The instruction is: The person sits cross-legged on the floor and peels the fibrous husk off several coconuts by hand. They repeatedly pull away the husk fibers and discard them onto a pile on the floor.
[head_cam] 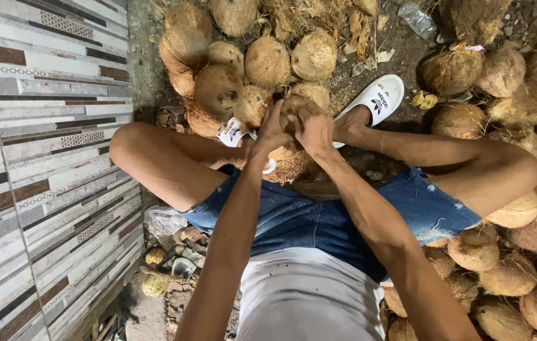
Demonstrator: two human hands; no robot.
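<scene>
— Two hands on one coconut (294, 110), seen from the head camera?

— Yes. Left hand (273, 131) and right hand (314, 129) are both clamped around it, fingers curled over the top, held between the knees just above a clump of torn husk (290, 165).

— How far along does it look?

— Partly stripped, I'd judge: loose fibre hangs beneath it, yet the hands hide most of its surface, so I cannot tell how much husk remains.

— And around it?

— Heaps of husked coconuts (243, 69) ahead and more coconuts (521, 278) at the right, white sandals (379, 98) on the dirt floor, a tiled wall (41, 158) at the left.
</scene>
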